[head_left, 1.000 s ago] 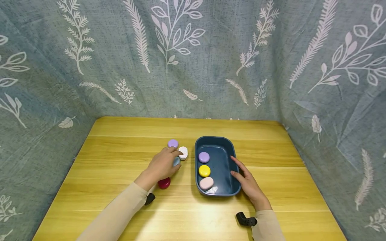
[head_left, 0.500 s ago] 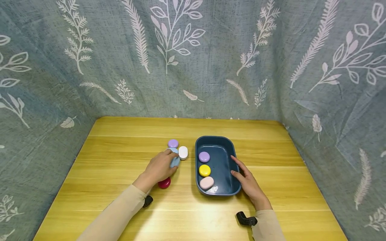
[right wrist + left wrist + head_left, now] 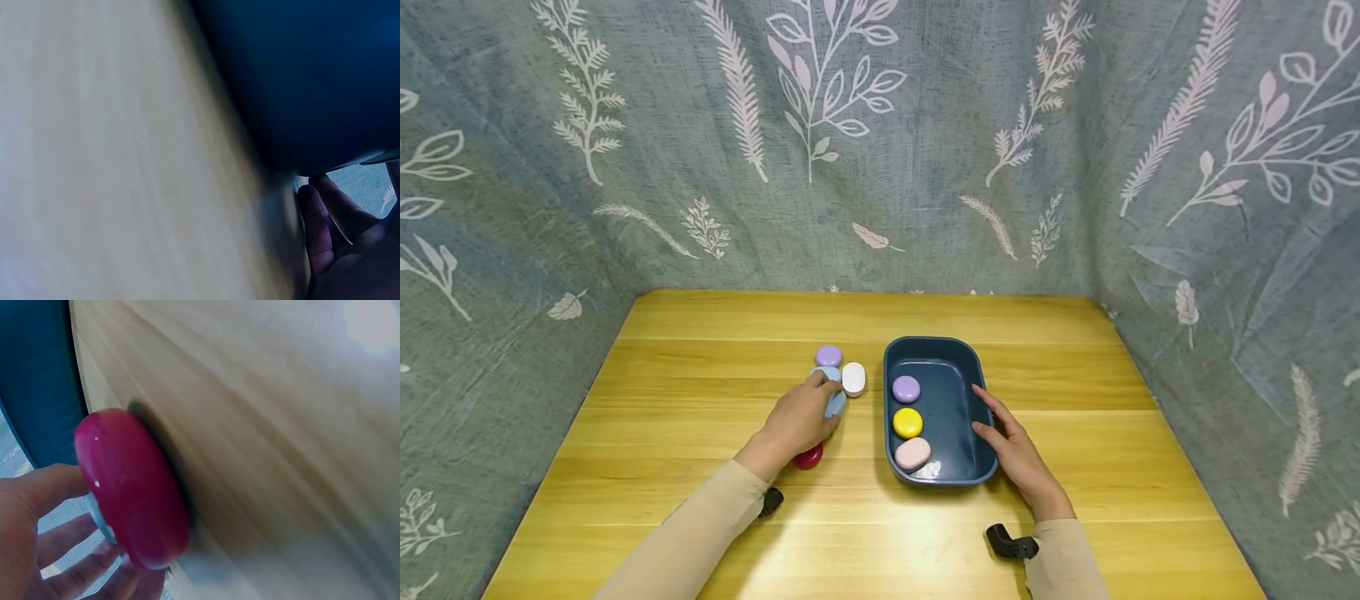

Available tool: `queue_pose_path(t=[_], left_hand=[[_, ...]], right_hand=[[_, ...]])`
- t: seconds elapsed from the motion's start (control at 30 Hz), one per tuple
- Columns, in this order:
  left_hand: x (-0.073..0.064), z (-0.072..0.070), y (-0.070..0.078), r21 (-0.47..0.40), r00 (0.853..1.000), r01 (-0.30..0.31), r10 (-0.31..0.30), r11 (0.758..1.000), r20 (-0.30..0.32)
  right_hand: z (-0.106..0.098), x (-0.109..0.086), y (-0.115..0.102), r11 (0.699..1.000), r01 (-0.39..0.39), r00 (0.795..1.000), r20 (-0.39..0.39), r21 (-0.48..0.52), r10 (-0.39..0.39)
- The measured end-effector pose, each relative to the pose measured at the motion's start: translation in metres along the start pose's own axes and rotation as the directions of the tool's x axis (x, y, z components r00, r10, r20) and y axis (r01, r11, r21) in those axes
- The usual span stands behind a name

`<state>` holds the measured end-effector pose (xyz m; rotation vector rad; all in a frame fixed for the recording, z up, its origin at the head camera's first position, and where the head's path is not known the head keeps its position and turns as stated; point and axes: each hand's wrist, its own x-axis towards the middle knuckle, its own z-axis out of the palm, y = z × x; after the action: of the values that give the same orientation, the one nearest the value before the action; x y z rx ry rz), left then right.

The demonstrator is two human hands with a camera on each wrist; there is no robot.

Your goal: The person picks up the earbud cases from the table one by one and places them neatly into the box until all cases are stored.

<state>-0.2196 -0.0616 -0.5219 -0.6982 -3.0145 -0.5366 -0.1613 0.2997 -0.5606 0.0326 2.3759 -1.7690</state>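
My left hand [image 3: 802, 417] is lowered over a light blue, soap-like rounded bar [image 3: 835, 406], holding it between curled fingers and thumb. Just beyond lie a white oval bar [image 3: 853, 379] and a lilac one [image 3: 829, 356]. A glossy dark red bar [image 3: 808, 457] sits below the palm, and fills much of the left wrist view. To the right stands a dark blue plastic tub [image 3: 955, 375]. A lilac bar [image 3: 906, 389], a yellow bar [image 3: 907, 423] and a pale pink bar [image 3: 913, 454] line its left side. My right hand [image 3: 1018, 458] rests at its right rim, index finger and thumb spread.
Everything stands on a wood-grain table [image 3: 700, 333]. A grey-blue curtain [image 3: 880, 150] with white leaf patterns surrounds its back and sides. Black wrist-camera mounts [image 3: 1011, 543] jut out near both sleeves.
My left hand has drawn back slightly from the white bar, and its fingers have closed in on the light blue bar. My right hand and the tub hold their places.
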Motion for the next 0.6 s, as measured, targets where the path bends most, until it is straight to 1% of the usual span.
queue_pose_path(t=[0.07,0.3,0.43,0.6], left_hand=[[-0.0006,0.0005,0.0006,-0.003,1.000,-0.001,0.001,1.000,-0.001],[-0.0021,0.0049,-0.0003,-0.018,1.000,0.026,-0.026,1.000,0.012],[-0.0040,0.0064,-0.0011,-0.029,1.000,0.013,-0.013,1.000,0.005],[-0.0079,0.0045,0.0029,-0.036,1.000,-0.008,0.008,0.999,-0.023]], right_hand=[[-0.0002,0.0001,0.0005,1.000,0.001,1.000,-0.002,0.005,-0.001],[0.0010,-0.0013,-0.0008,1.000,-0.019,1.000,-0.009,0.020,0.019],[0.0019,-0.0028,-0.0008,1.000,-0.014,1.000,-0.015,0.016,0.014],[0.0016,-0.0037,0.0011,1.000,0.001,1.000,-0.012,0.015,-0.001]])
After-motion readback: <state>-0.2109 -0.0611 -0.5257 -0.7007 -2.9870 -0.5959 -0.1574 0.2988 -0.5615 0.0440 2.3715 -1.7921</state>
